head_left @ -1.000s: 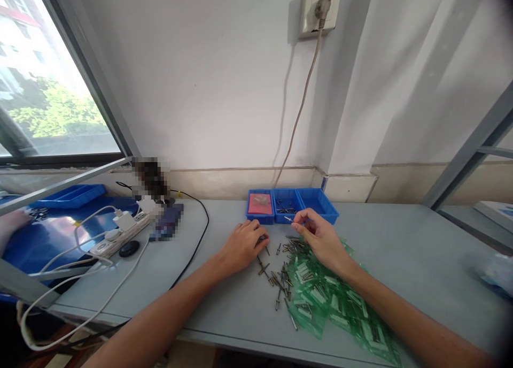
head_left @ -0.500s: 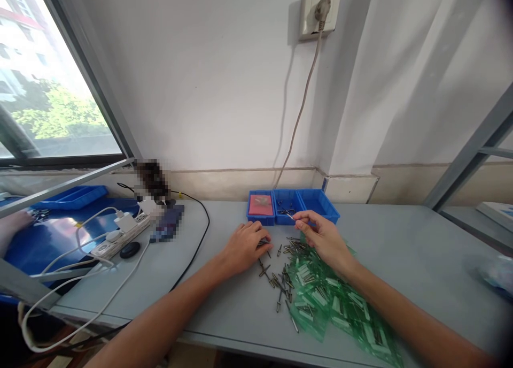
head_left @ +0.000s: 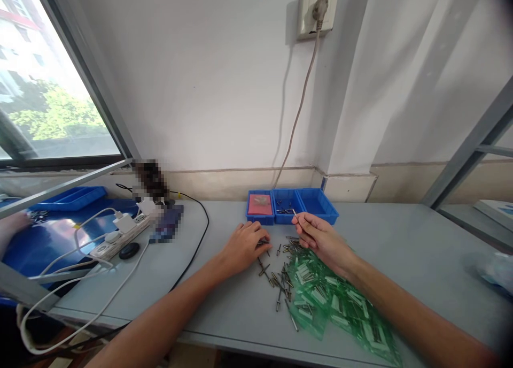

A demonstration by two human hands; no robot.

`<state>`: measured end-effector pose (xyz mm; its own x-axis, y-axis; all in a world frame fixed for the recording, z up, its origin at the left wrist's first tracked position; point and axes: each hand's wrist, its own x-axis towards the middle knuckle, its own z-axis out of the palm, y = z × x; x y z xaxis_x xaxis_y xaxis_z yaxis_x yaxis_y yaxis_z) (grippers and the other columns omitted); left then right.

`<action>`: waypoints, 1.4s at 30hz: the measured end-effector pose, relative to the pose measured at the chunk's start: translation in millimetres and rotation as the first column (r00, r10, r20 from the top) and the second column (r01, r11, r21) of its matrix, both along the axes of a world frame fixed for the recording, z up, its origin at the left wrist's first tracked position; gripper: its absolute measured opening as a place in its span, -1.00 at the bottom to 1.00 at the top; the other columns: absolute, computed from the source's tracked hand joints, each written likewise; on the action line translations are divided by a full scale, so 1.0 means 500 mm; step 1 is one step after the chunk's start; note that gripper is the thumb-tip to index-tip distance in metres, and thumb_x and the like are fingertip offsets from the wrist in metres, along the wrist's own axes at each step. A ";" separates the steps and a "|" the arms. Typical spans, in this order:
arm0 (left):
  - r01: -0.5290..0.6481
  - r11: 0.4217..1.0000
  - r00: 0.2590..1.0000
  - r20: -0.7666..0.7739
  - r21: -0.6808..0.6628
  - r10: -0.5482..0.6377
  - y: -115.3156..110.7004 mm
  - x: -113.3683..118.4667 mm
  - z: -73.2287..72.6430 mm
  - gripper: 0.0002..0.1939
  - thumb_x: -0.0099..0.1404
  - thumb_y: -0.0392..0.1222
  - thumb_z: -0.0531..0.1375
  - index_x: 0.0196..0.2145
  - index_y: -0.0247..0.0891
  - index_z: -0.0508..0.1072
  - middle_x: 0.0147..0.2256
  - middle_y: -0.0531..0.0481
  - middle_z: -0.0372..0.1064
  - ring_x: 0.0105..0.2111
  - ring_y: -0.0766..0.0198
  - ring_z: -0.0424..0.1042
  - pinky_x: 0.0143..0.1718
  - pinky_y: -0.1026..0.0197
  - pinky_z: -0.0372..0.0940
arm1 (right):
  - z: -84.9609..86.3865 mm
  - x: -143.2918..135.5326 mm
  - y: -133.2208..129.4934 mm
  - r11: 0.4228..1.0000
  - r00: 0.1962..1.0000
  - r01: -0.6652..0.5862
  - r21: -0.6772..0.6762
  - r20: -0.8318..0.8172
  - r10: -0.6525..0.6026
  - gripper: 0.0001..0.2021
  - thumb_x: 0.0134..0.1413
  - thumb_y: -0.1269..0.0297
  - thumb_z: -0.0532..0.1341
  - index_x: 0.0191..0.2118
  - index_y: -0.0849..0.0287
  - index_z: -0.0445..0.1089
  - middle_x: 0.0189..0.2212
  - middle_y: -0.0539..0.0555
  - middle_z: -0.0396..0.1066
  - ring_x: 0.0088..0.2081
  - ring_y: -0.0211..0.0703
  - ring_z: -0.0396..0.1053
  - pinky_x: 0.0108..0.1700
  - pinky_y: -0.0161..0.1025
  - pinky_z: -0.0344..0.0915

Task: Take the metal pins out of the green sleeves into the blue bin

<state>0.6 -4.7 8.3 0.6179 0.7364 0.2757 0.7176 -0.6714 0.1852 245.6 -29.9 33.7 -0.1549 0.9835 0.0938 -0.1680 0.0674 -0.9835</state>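
Observation:
My right hand (head_left: 320,239) pinches a slim metal blind rivet (head_left: 295,213) between thumb and fingertips, held just in front of the blue bins. My left hand (head_left: 245,245) rests on the tabletop with its fingers curled over several blind rivets (head_left: 262,243), whose ends show at the fingertips. Loose rivets (head_left: 279,288) lie scattered between the two hands. Under and beside my right forearm spread green plastic bags (head_left: 316,288), with rivets and white strips showing through. Several more rivets lie in the middle compartment of the blue bins (head_left: 318,207).
A red pad (head_left: 259,204) with a small clear packet sits in the left blue bin. To the left are a power strip (head_left: 120,238), cables, and a round black object (head_left: 129,250). A person's arm (head_left: 12,229) shows at the far left edge.
My right hand has turned slightly, and the rivet in its fingertips now points more upright. My left hand stays in place over its rivets.

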 end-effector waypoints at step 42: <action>0.043 0.999 0.999 0.014 -0.033 -0.043 0.001 0.003 0.001 -0.86 0.55 -0.12 0.18 -0.06 -0.17 0.52 -0.09 0.00 0.46 -0.07 0.15 0.42 -0.03 0.11 0.22 | -0.027 0.019 0.016 0.935 0.869 0.149 0.322 0.408 -0.279 -0.77 0.32 -0.02 0.24 -0.21 0.01 0.34 -0.45 -0.07 0.24 -0.47 -0.15 0.19 -0.42 -0.21 0.16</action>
